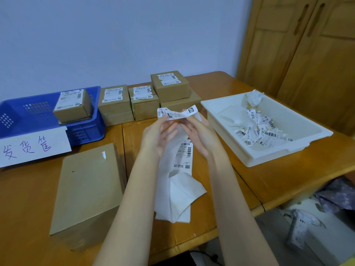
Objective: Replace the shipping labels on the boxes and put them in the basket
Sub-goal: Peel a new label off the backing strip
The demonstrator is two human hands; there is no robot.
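Two bare forearms reached up from the bottom edge, and between them lay a strip of label sheets (pixel 178 181) — white backing paper, partly curled, with one printed label still showing near its top. Just left of that sat a plain box (pixel 87 191), its top bare except for a small white scrap of torn label near the far edge.

Above the sheets, the left hand (pixel 159 135) and right hand (pixel 199 136) were raised close together, fingertips of both pinching a crumpled label (pixel 176 113) with barcode printing on it. It was held in the air, clear of the table (pixel 288 169).

To the right stood a white tray (pixel 269 154) holding a heap of torn and crumpled label scraps (pixel 259 127), mostly along its far and right side. To the left, a blue basket (pixel 23 116) sat on the table with one labelled box (pixel 74 106) inside it, resting tilted at the basket's right end. A white paper sign (pixel 32 148) with purple handwriting lay against the basket's front.

Along the back of the table, against the pale wall, more boxes waited — two stacks side by side (pixel 128 104), each topped with a printed label, and a further box (pixel 171 86) perched on another just beside them. A wooden wardrobe (pixel 307 54) filled the right corner of the room.
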